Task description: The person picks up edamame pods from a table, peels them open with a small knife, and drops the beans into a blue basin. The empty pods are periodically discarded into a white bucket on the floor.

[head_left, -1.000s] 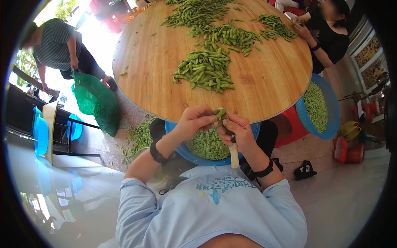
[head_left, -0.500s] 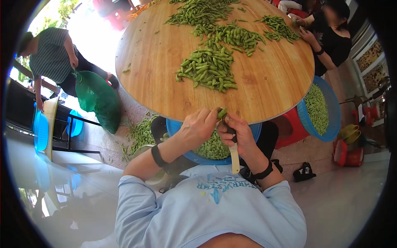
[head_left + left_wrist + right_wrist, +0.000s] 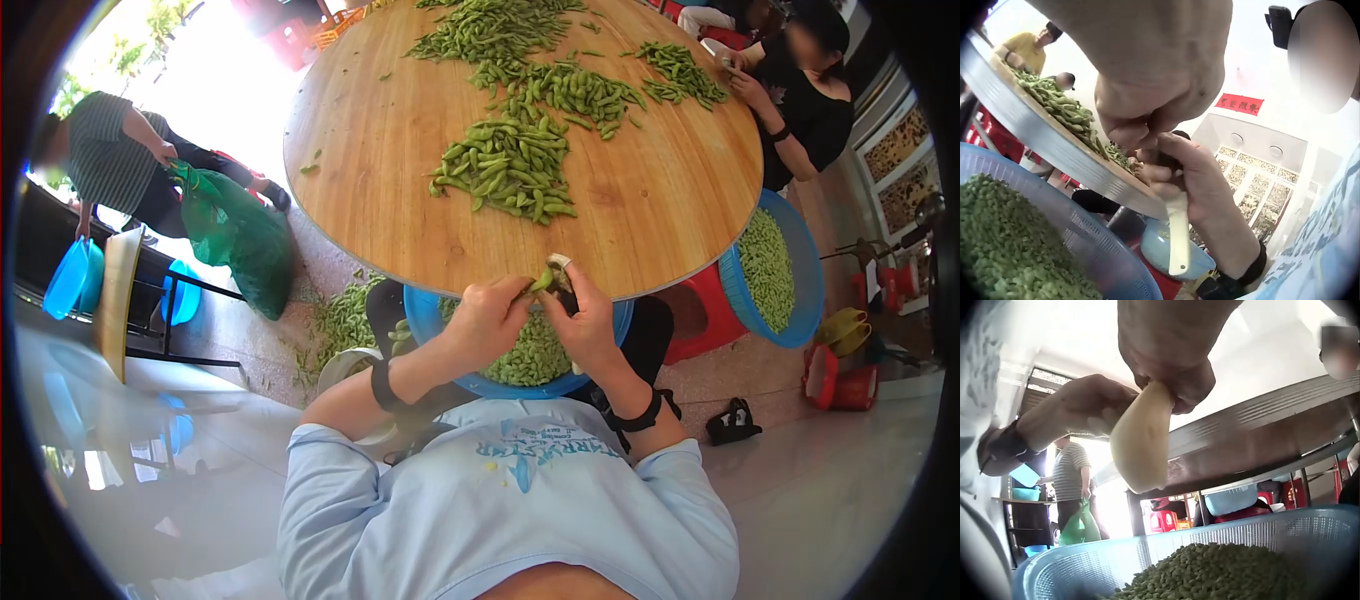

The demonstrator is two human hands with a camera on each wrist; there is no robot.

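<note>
Above the near table edge, in the head view, my left hand [image 3: 488,322] pinches a green soybean pod [image 3: 543,280]. My right hand [image 3: 586,325] meets it there, thumb at the pod and something white around a fingertip. That hand also grips a cream-handled tool [image 3: 1179,240], whose handle sticks out below the fingers in the left wrist view; its working end is hidden. In the right wrist view the handle [image 3: 1147,440] looms large. Below both hands sits a blue basin [image 3: 1054,575] of shelled beans [image 3: 530,355].
Piles of pods [image 3: 510,165] lie on the round wooden table [image 3: 370,190]. Another basin [image 3: 765,270] of beans stands at right by a red stool [image 3: 700,315]. More pods [image 3: 345,320] cover the floor at left. One person holds a green bag [image 3: 240,245]; another sits at far right.
My right hand has turned, and the cream handle has gone out of sight in the head view. Both hands stay together at the pod. The person at left has lifted a blue basin off its stand.
</note>
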